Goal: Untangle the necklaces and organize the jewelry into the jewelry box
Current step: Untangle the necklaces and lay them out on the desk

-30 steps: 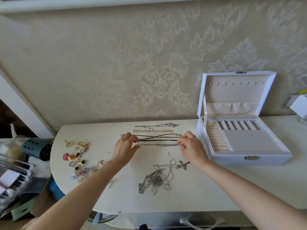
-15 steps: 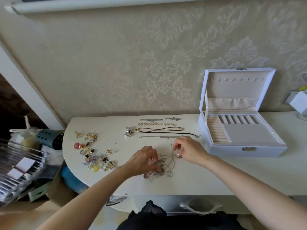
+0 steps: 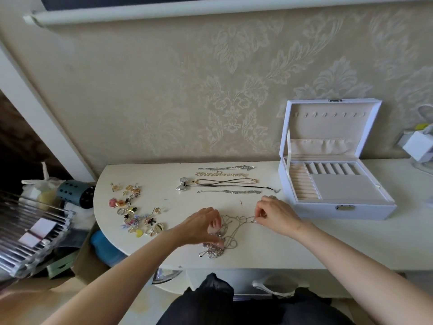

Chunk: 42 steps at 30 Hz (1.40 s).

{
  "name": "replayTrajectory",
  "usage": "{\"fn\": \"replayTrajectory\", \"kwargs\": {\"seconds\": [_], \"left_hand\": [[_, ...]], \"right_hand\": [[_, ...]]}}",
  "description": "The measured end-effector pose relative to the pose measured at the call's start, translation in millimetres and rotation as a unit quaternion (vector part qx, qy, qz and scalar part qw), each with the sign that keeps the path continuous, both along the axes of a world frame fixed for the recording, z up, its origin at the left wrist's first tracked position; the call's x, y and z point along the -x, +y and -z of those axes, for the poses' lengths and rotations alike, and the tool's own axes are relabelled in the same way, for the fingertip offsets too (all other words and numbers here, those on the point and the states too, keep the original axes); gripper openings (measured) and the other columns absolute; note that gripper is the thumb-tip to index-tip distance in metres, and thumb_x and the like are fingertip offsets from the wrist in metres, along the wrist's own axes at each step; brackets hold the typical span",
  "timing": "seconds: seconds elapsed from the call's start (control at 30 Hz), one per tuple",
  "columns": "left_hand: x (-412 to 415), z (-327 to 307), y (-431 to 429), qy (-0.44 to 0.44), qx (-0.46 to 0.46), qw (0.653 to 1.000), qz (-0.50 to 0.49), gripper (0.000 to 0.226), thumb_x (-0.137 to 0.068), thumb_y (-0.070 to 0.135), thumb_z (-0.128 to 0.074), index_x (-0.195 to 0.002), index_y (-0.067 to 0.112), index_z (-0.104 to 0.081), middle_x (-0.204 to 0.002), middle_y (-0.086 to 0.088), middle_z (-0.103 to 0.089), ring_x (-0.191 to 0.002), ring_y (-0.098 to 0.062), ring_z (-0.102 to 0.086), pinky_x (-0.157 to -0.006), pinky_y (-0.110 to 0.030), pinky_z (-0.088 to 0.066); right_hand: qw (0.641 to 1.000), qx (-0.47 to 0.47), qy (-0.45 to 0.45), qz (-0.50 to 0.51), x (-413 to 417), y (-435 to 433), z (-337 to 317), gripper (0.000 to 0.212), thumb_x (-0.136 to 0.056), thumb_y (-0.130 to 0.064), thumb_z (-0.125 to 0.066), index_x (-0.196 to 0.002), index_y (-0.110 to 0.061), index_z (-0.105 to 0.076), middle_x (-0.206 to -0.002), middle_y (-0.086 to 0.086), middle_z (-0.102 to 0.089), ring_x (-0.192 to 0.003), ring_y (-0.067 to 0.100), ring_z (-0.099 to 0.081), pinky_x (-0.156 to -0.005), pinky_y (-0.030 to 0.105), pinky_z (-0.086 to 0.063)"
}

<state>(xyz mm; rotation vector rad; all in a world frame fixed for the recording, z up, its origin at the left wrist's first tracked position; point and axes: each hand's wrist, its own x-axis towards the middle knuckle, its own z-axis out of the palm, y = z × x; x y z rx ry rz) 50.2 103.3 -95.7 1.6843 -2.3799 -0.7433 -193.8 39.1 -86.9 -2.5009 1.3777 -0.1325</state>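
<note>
A tangle of silver chains [image 3: 222, 240] lies near the front edge of the white table [image 3: 269, 252]. My left hand [image 3: 201, 227] holds the tangle's left side down with curled fingers. My right hand [image 3: 273, 214] pinches a chain end at the tangle's right and pulls it sideways. Several straightened necklaces [image 3: 225, 182] lie in rows further back, one with a silver bow pendant [image 3: 184, 184]. The white jewelry box [image 3: 337, 208] stands open at the right, its beige compartments bare.
A scatter of small earrings and rings [image 3: 133, 212] covers the table's left part. Left of the table stand a dark holed container [image 3: 75, 193] and a clear rack [image 3: 30, 228]. A white object [image 3: 418, 146] sits at the far right by the wall.
Both hands left the straightened necklace at the back and came forward to the silver tangle. The right hand now draws a chain end out to the right.
</note>
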Motion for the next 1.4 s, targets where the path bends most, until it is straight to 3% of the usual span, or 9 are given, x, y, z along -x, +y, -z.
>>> {"fn": "replayTrajectory", "kwargs": {"seconds": [0.13,0.23,0.4,0.63,0.93,1.1,1.17,1.3,1.4], "left_hand": [[20.7,-4.4,-5.5,0.038,0.037,0.996,-0.065,0.036,-0.085,0.043,-0.063,-0.102,0.014,-0.051,-0.096,0.006,-0.053,-0.082,-0.01,-0.054,-0.074,-0.022,-0.047],[36.6,-0.9,-11.1,0.01,0.043,0.994,-0.099,0.036,-0.085,0.047,-0.062,-0.097,0.016,-0.049,-0.1,0.002,-0.055,-0.083,-0.012,-0.053,-0.075,-0.026,-0.046],[40.4,6.5,-14.0,-0.047,0.029,0.996,-0.064,0.05,-0.073,0.051,-0.072,-0.099,0.015,-0.051,-0.107,0.0,-0.052,-0.097,-0.017,-0.047,-0.076,-0.027,-0.037],[20.3,5.1,-15.0,-0.034,0.036,0.999,-0.019,0.037,-0.079,0.039,-0.071,-0.101,0.015,-0.053,-0.1,0.005,-0.042,-0.095,-0.013,-0.042,-0.082,-0.026,-0.037],[16.7,0.8,-14.7,-0.017,0.015,1.0,-0.02,0.05,-0.075,0.046,-0.073,-0.106,0.013,-0.051,-0.103,0.003,-0.048,-0.092,-0.011,-0.045,-0.082,-0.023,-0.041],[25.4,-9.8,-19.5,0.049,0.081,0.991,-0.092,0.029,-0.089,0.025,-0.062,-0.111,0.009,-0.05,-0.107,-0.003,-0.061,-0.096,-0.017,-0.056,-0.087,-0.035,-0.047],[32.3,-15.3,-23.9,0.089,0.079,0.989,-0.091,0.032,-0.088,0.007,-0.061,-0.118,0.006,-0.048,-0.115,-0.003,-0.063,-0.107,-0.019,-0.055,-0.091,-0.03,-0.043],[47.6,-28.4,-28.9,0.237,-0.102,0.961,-0.099,0.05,-0.084,-0.007,-0.053,-0.13,0.007,-0.039,-0.124,-0.002,-0.059,-0.107,-0.015,-0.055,-0.08,-0.017,-0.044],[55.3,-35.3,-30.4,0.3,-0.159,0.931,-0.131,0.035,-0.089,0.004,-0.056,-0.123,0.009,-0.047,-0.095,-0.003,-0.066,-0.087,-0.01,-0.06,-0.073,-0.014,-0.045]], "right_hand": [[0.999,-0.028,0.007,0.018,-2.2,1.2,-1.6,0.021,-0.084,-0.026,-0.056,-0.105,-0.022,-0.054,-0.097,-0.008,-0.046,-0.098,0.016,-0.052,-0.078,0.028,-0.041],[0.998,-0.022,0.042,0.032,-6.9,0.4,-2.5,0.01,-0.083,-0.027,-0.056,-0.092,-0.022,-0.055,-0.102,-0.003,-0.049,-0.103,0.019,-0.05,-0.082,0.029,-0.04],[0.996,-0.005,0.082,0.043,-14.4,0.1,-2.7,0.01,-0.081,-0.027,-0.056,-0.084,-0.021,-0.05,-0.107,0.002,-0.049,-0.108,0.022,-0.043,-0.089,0.032,-0.039],[0.994,-0.063,0.046,0.07,-10.4,-0.3,-1.5,0.023,-0.077,-0.003,-0.047,-0.094,-0.017,-0.039,-0.107,0.005,-0.041,-0.104,0.025,-0.041,-0.074,0.029,-0.036],[0.996,-0.05,0.026,0.068,-8.8,-2.4,5.3,0.029,-0.079,0.004,-0.043,-0.094,-0.021,-0.039,-0.108,0.005,-0.044,-0.104,0.024,-0.044,-0.08,0.033,-0.041],[0.98,-0.105,-0.138,0.098,-7.9,-5.2,-2.2,0.024,-0.074,0.002,-0.055,-0.085,-0.02,-0.052,-0.081,-0.004,-0.051,-0.079,0.016,-0.05,-0.057,0.015,-0.037],[0.958,-0.149,-0.218,0.107,-12.2,-5.2,-9.5,0.023,-0.073,0.002,-0.06,-0.083,-0.018,-0.057,-0.074,-0.003,-0.056,-0.07,0.014,-0.053,-0.062,0.019,-0.041],[0.906,-0.235,-0.339,0.093,-24.4,-2.7,-25.1,0.022,-0.081,0.004,-0.059,-0.088,-0.017,-0.058,-0.076,0.001,-0.063,-0.064,0.01,-0.061,-0.068,0.024,-0.047],[0.885,-0.257,-0.376,0.095,-28.6,-0.7,-31.0,0.023,-0.085,0.009,-0.053,-0.094,-0.012,-0.056,-0.079,0.005,-0.06,-0.057,0.014,-0.062,-0.058,0.021,-0.049]]}}
